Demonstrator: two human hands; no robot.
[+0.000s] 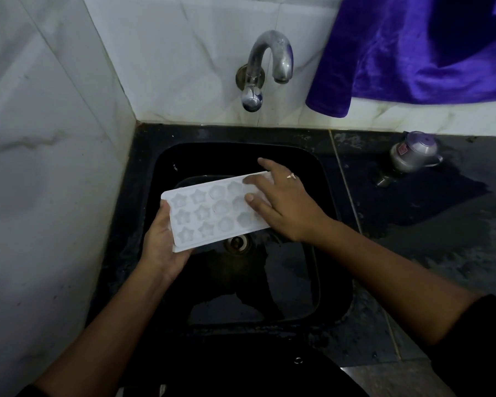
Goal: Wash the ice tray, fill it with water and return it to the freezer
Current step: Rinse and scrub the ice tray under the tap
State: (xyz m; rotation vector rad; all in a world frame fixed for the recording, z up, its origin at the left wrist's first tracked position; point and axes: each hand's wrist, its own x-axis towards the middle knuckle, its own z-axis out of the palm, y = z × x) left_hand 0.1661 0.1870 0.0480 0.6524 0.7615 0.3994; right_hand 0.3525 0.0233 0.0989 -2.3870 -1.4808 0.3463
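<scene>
My right hand (284, 204) covers the rightmost cavities of the ice tray (212, 213), and the fingers of my left hand (161, 247) are out of sight beneath its left end. The tray's near edge hides part of the drain (236, 243), and the purple cloth (427, 53) runs off the top and right edges.

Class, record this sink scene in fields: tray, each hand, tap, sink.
tray: white plastic ice tray with moulded cells, held above the sink
left hand: grips the tray's left end
right hand: fingers flat on its right end
tap: curved metal tap, no water visibly running
sink: black sink, drain visible below the tray
</scene>
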